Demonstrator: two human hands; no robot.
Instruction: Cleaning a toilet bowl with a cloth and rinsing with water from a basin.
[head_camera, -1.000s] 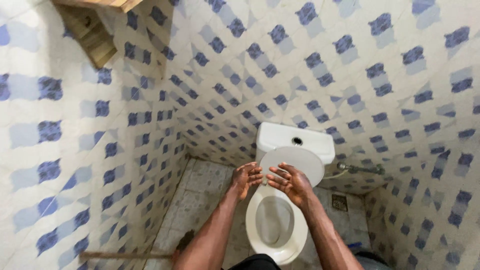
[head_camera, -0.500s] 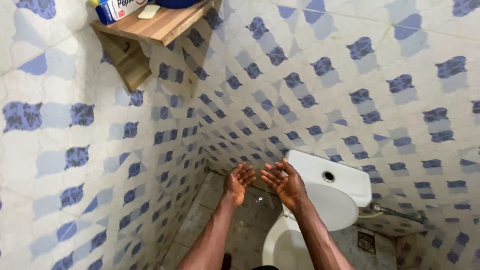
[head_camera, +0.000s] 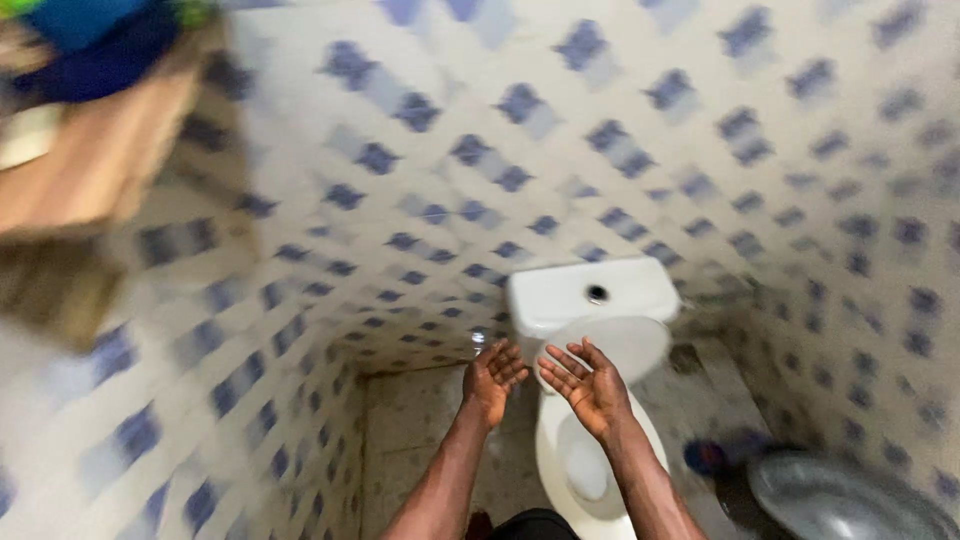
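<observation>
On your far left a wooden shelf (head_camera: 95, 160) juts from the tiled wall (head_camera: 420, 190). It carries a dark blue, rounded container (head_camera: 90, 50) with a pale flat block (head_camera: 25, 135) beside it; the picture is smeared by motion there, so any labels are unreadable and I can only give colour and shape.

Lower, near the middle, your left hand (head_camera: 492, 378) is held palm inward, grip spread and empty, touching nothing. Just beside it your right hand (head_camera: 590, 385) lies palm up, fingers fanned, also holding nothing; the two are close but apart. Both hover above the white toilet (head_camera: 585, 455), whose lid (head_camera: 625, 340) stands raised against the white cistern (head_camera: 560, 290).

To do this well, I'd judge you should keep both palms over the bowl so anything shed from them falls in, and steady your head.

At lower right a grey metal basin (head_camera: 845, 495) sits on the floor, with a small blue object (head_camera: 708, 457) near it.
</observation>
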